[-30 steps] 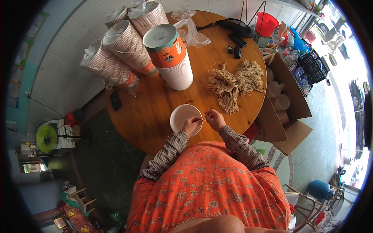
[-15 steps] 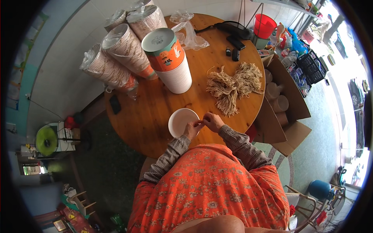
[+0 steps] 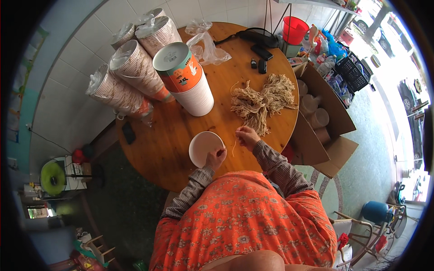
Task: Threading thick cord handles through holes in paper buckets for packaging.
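A white paper tub [image 3: 200, 151] stands at the table's near edge, its round mouth facing up. By its right rim is my left hand [image 3: 216, 158], fingers closed in a pinch; what is between them, if anything, is too small to make out. My right hand [image 3: 247, 137] pinches a thin beige string [image 3: 234, 148] that hangs down on its left side. Just beyond that hand lies a loose heap of beige strings [image 3: 266, 99], gathered in bunches.
An upturned stack of paper tubs [image 3: 192, 92], orange-printed on top, stands behind the white one. Bagged tub stacks [image 3: 135, 67] lean at the wall. A plastic bag [image 3: 210, 49], a phone [image 3: 262, 52] and small black items lie farther back. A cardboard box [image 3: 337, 122] holds tubs at right.
My hands, which met over the tub's right rim, have come apart. The right one moved right and slightly away, with a string now hanging from it. The whole view shifted a little.
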### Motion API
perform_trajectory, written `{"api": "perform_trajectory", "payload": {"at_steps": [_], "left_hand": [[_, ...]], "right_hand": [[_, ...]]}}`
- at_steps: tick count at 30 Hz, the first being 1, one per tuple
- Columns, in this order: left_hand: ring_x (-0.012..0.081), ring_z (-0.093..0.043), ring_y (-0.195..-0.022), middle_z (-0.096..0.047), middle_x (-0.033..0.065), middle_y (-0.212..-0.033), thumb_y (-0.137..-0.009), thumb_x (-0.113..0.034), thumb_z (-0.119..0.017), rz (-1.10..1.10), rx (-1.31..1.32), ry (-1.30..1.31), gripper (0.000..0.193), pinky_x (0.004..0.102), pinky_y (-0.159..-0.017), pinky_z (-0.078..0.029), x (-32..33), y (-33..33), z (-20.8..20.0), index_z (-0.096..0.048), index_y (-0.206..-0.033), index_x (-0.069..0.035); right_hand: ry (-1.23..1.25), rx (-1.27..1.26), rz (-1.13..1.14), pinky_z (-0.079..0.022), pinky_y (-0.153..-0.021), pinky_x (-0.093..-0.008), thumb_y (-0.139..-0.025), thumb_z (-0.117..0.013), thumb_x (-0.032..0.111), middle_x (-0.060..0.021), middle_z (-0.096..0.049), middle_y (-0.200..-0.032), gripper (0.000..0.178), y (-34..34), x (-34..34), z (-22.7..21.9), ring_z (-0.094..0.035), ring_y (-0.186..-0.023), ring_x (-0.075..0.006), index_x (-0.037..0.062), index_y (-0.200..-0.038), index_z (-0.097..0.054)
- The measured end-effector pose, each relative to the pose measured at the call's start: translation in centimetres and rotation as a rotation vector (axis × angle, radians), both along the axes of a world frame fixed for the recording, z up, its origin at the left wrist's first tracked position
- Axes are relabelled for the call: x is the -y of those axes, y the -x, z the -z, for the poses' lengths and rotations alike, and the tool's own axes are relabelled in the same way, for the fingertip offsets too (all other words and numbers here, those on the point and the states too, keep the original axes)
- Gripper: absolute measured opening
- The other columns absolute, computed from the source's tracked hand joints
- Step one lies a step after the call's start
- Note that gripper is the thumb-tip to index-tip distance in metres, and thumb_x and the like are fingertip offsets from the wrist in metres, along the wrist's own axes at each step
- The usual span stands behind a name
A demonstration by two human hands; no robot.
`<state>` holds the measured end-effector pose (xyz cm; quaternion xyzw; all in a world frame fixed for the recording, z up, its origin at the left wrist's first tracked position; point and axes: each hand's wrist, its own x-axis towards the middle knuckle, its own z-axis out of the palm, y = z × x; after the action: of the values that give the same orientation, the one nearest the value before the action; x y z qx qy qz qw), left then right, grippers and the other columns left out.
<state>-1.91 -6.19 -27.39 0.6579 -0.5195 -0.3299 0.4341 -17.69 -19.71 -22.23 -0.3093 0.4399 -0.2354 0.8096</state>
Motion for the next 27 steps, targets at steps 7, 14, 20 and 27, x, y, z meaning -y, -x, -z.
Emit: {"api": "perform_trajectory", "payload": {"at_steps": [7,14,20,27], "left_hand": [[0.0061,-0.053,-0.059,-0.059,0.0005,-0.074,-0.085,-0.016,-0.063,-0.164,-0.608,-0.226,0.013,0.0219,-0.055,-0.045,0.7,0.5,-0.5,-0.061,-0.088,-0.003],[0.0137,-0.061,-0.063,-0.061,0.0066,-0.073,-0.084,-0.015,-0.061,0.051,-0.235,-0.182,0.014,0.0268,-0.058,-0.049,0.8,1.7,-0.4,-0.059,-0.083,-0.001],[0.0251,-0.062,-0.071,-0.06,0.012,-0.077,-0.081,-0.016,-0.064,0.169,0.116,0.001,0.017,0.0339,-0.064,-0.05,0.8,2.6,-2.3,-0.056,-0.079,0.0],[0.0301,-0.062,-0.074,-0.062,0.0121,-0.083,-0.08,-0.03,-0.065,0.298,0.457,-0.131,0.029,0.0391,-0.069,-0.05,1.1,3.3,-2.7,-0.058,-0.088,-0.004]], "right_hand": [[0.053,0.007,-0.041,-0.041,-0.042,-0.0228,-0.085,-0.061,0.012,0.0007,-0.053,-0.064,0.008,1.8,0.6,-1.4,-0.049,-0.048,-0.0089,0.0083,-0.088,-0.054],[0.137,0.091,-0.106,-0.04,-0.042,-0.0209,-0.086,-0.061,0.012,0.0009,-0.053,-0.064,0.009,1.3,-1.2,-5.5,-0.049,-0.048,-0.0072,0.0059,-0.089,-0.055],[0.321,0.059,-0.161,-0.041,-0.045,-0.0207,-0.088,-0.059,0.013,-0.0001,-0.053,-0.065,0.011,-0.3,-1.6,-5.8,-0.05,-0.053,-0.0062,0.0035,-0.092,-0.054],[0.416,-0.029,-0.286,-0.043,-0.046,-0.0214,-0.088,-0.059,0.013,0.0002,-0.054,-0.066,0.014,-0.6,-2.3,-6.8,-0.05,-0.054,-0.0066,0.0012,-0.094,-0.056]]}}
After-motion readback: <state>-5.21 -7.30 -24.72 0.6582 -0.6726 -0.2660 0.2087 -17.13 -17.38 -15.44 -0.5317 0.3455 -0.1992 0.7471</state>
